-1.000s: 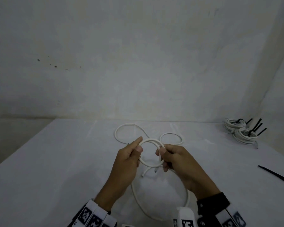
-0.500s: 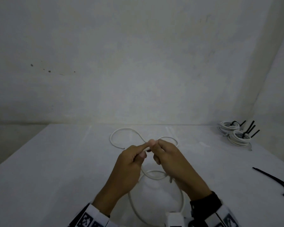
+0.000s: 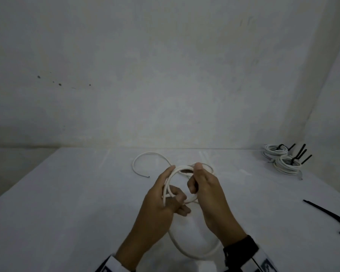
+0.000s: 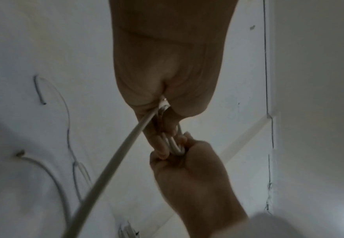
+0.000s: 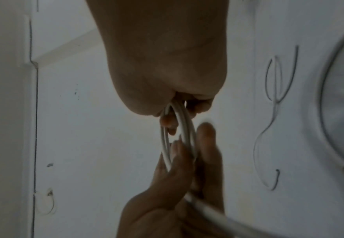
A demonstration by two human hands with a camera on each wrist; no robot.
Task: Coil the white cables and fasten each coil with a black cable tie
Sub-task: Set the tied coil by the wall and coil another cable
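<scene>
Both the left hand (image 3: 161,203) and right hand (image 3: 206,190) gripped the white cable (image 3: 182,169) coil mid-frame; only the head view showed black cable ties (image 3: 328,217) at right.

White table (image 3: 67,213); bare grey wall (image 3: 165,75)

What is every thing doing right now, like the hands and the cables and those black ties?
left hand: holds the coil
right hand: grips the coil
white cable: partly coiled, rest loose on the table
finished coils: tied, lying far right
loose black cable ties: lying unused on the table
</scene>
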